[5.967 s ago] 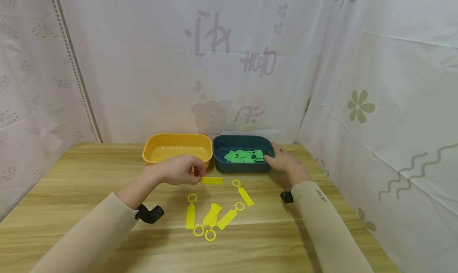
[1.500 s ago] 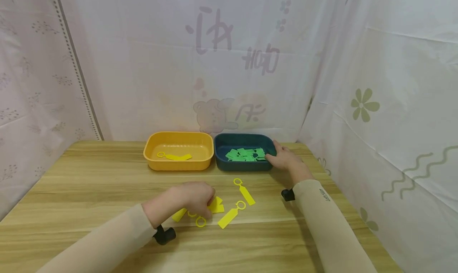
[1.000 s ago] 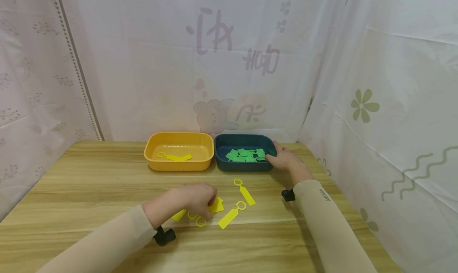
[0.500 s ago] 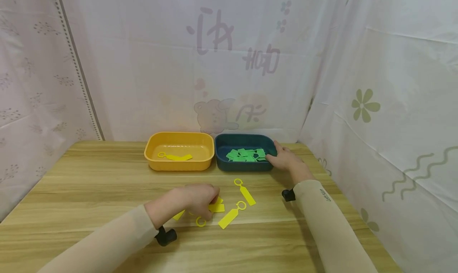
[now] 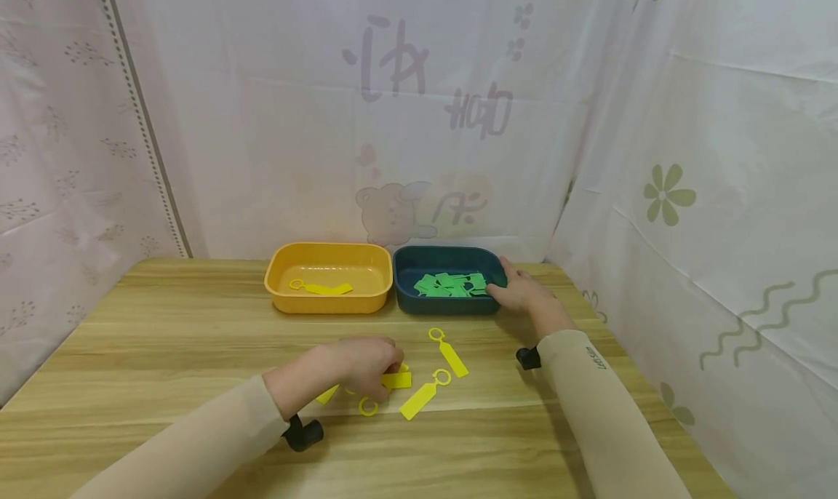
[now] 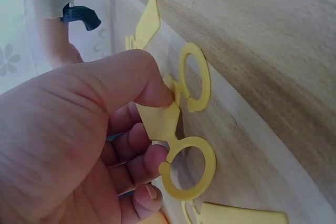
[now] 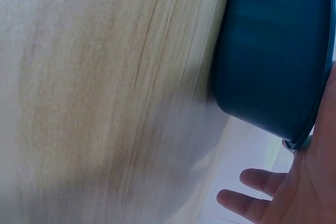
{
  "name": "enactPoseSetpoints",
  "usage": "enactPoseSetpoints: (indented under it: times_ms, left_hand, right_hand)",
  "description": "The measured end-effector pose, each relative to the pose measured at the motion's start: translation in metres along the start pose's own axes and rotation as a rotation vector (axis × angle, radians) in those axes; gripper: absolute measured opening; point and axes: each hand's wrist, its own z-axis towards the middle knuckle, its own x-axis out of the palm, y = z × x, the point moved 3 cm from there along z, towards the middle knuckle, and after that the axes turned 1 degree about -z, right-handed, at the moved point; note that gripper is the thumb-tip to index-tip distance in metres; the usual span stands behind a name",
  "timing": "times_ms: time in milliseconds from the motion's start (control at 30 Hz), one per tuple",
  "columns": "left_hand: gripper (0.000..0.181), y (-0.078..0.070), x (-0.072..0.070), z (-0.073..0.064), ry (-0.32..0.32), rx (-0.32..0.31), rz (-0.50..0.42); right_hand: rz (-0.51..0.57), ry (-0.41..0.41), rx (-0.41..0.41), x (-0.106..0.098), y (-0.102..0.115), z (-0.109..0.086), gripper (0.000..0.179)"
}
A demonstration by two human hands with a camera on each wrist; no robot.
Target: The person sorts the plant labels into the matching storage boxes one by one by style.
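Observation:
My left hand [image 5: 363,366] is low over a cluster of flat yellow ring tags on the wooden table. In the left wrist view, its thumb and fingers pinch a yellow ring tag [image 6: 160,121], whose open ring points away from the fingers. Two loose yellow tags [image 5: 419,400] lie just right of this hand. At the right end of a dark teal bin [image 5: 448,306], my right hand [image 5: 524,292] grips the rim, thumb over the inner side. In the right wrist view, two of its fingers [image 7: 262,182] stick out past the rim. Green tags [image 5: 450,284] lie inside that bin.
A yellow-orange bin [image 5: 330,306] stands left of the teal one, with yellow tag material [image 5: 327,289] in it. Wood-grain table [image 5: 196,324] spreads around. Printed curtains [image 5: 294,121] hang behind and at both sides. A black wrist mount [image 5: 302,433] sits below the left sleeve.
Since six seconds ago, my left hand has moved from in front of the yellow-orange bin back to the tag cluster. Lately it and the tags beneath shift slightly right. My right hand stays put.

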Motion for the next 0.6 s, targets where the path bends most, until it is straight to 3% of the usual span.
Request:
enactPoseSetpoints:
  times_ms: [367,600]
  left_hand:
    - [0.018,0.003,-0.002,-0.002,0.014,0.024,-0.065]
    - [0.017,0.012,-0.022,-0.003,-0.049,0.106,-0.134]
  right_hand:
    - [0.007,0.009,-0.006,0.001,-0.001,-0.001,0.094]
    - [0.007,0.013,0.002,0.002,-0.002,0.002,0.094]
